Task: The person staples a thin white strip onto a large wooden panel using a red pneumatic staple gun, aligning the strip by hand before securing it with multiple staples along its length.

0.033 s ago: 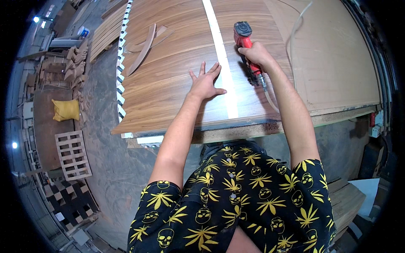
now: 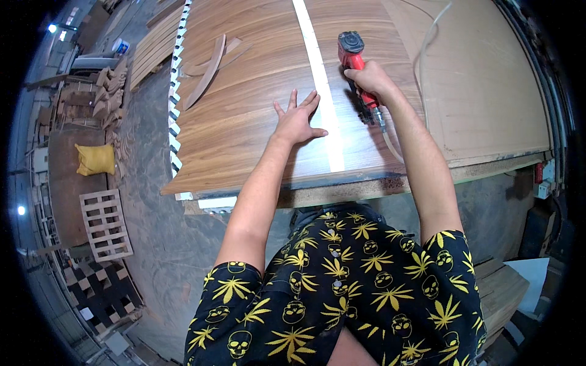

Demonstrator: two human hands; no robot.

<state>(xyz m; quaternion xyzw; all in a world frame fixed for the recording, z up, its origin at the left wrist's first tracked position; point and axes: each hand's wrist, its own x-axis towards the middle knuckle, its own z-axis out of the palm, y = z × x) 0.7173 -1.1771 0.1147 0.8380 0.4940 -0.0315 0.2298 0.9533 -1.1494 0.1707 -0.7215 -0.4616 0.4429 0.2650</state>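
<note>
My right hand (image 2: pixel 371 79) is wrapped around the grip of a red and black air nail gun (image 2: pixel 351 56), which lies over the wood-grain panel (image 2: pixel 244 131). A pale air hose (image 2: pixel 392 146) joins the metal fitting at the tool's near end. Left of the tool, a long white strip (image 2: pixel 315 64) runs lengthwise along the panel. My left hand (image 2: pixel 297 121) rests on the panel with fingers spread, its thumb and fingertips reaching the strip's left edge. The tool's underside is partly hidden.
Thin curved wooden pieces (image 2: pixel 210 74) lie on the panel's left part. White jagged pieces (image 2: pixel 174 116) line its left edge. A plain brown board (image 2: pixel 482 73) extends to the right. On the floor side at left are a yellow sack (image 2: pixel 95 159) and a slatted wooden frame (image 2: pixel 106 224).
</note>
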